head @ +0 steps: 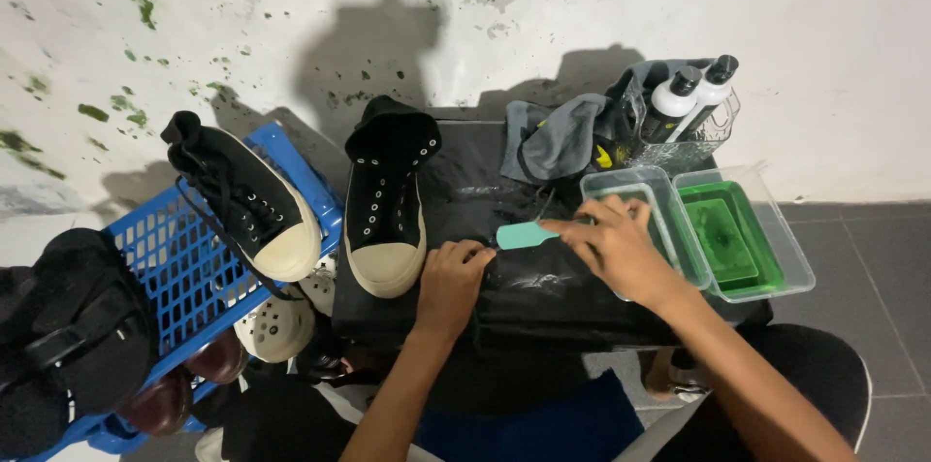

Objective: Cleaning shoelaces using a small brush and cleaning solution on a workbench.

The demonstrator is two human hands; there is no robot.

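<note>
hands on black cloth (543,287): left hand (452,278) fisted, right hand (613,244) gripping teal brush (525,234).

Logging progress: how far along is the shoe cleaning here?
Early. Done: black high-top shoe unlaced, on the black cloth. In hand: right hand grips a teal brush at the clear tub; left hand rests beside it. Left: second shoe, still laced, on the blue crate.

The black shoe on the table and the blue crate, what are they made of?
The shoe looks like matte black cloth, with a smooth cream toe that seems to be rubber. The crate looks like hard plastic: glossy blue, moulded in a grid of holes.
</note>
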